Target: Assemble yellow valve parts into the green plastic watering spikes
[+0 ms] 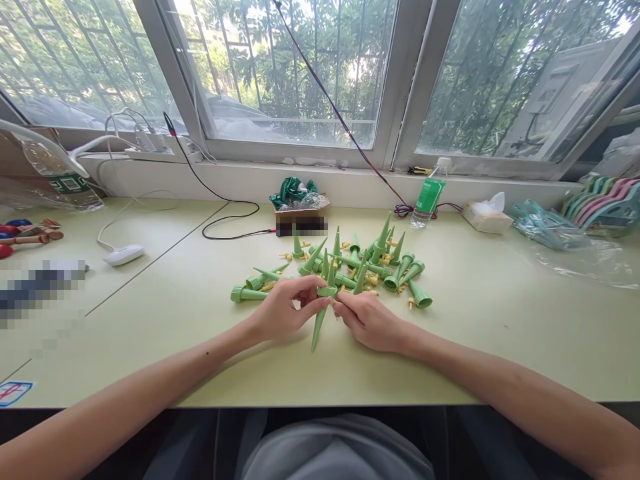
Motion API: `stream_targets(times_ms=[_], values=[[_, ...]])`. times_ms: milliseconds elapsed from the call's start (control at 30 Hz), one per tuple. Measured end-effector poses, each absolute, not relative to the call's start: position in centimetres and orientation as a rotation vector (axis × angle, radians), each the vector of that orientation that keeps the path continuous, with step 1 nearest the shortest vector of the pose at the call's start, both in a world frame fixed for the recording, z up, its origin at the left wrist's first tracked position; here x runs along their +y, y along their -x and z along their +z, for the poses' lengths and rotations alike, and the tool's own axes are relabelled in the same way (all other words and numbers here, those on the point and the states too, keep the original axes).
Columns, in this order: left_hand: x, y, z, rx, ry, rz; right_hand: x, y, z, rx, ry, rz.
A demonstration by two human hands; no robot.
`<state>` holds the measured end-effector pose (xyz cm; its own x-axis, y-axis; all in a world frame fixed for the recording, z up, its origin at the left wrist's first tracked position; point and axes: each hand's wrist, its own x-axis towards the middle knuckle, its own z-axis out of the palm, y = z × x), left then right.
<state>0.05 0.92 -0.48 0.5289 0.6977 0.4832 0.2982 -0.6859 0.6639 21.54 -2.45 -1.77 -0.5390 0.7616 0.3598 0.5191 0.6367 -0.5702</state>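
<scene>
My left hand (287,308) pinches a green plastic watering spike (319,328) by its wide collar, and the pointed tip hangs down toward me. Close beside it, my right hand (373,320) is closed, thumb and fingers pressed together at the collar. Whatever those fingers hold is too small and covered to make out. Behind both hands spreads a loose pile of green spikes (383,240), some upright and some on their sides. Small yellow nozzle pieces (411,303) lie scattered among them. One spike (421,293) rests at the pile's right end, its hollow end facing me.
Past the pile stands a small cardboard box (303,219) with green plastic in it. A water bottle (430,193), tissue pack (487,215) and plastic hangers (607,205) line the right back. To the left are a white mouse (124,255), a black cable (215,193) and wooden toys (30,233).
</scene>
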Motion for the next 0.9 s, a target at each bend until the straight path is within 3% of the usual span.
stream_targets(times_ms=[400,900], values=[[0.6,-0.4,0.0,0.786,-1.904,0.857,-2.2,-21.3,-1.8,-2.124,1.013,0.507],[1.1,-0.4,1.0,0.792,-1.495,0.804,-2.6,-21.7,-1.4,-2.218,0.935,0.120]])
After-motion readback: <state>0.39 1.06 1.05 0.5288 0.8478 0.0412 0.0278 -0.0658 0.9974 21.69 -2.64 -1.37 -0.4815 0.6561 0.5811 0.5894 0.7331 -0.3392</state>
